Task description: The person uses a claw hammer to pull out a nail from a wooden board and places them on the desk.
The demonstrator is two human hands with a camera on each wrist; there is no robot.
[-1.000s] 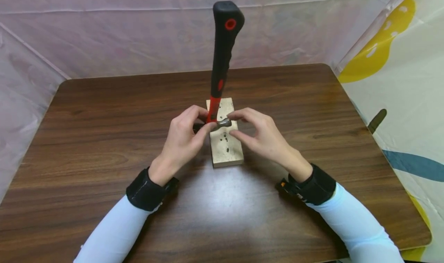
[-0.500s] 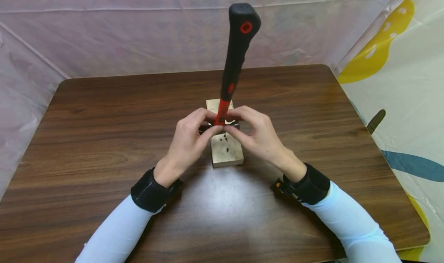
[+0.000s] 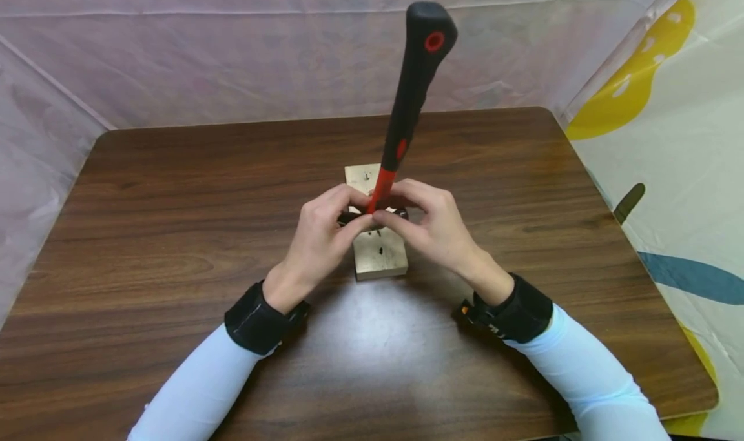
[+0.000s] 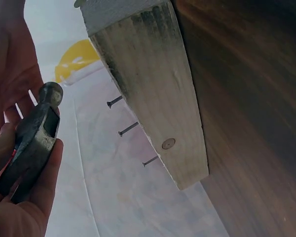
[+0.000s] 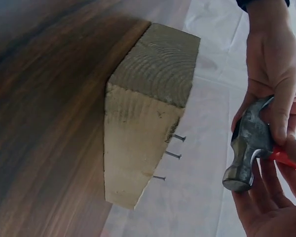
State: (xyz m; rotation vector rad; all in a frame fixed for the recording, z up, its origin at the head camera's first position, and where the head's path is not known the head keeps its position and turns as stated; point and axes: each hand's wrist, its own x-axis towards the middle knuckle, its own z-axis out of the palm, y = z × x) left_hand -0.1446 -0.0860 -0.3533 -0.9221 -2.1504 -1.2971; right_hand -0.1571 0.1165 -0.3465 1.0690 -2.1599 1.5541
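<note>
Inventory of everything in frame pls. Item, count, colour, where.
Hammer: 1, black and red handle, grey metal head; held above the block, handle up
Wood block: 1, pale; on the table
Nails: 3 clear in each wrist view, dark grey; sticking out of the block's top
Round mark: 1, brownish; on the block's side
Table: 1, dark brown woodgrain; under the block
Plain sheeting: pale pinkish; behind the table
Printed sheeting: white with yellow, blue and dark green shapes; along the right
Wrist straps: 2, black; one per wrist
Sleeves: 2, pale blue-white; on the forearms
Left hand: 1, bare; on the hammer head
Right hand: 1, bare; also at the hammer head
</note>
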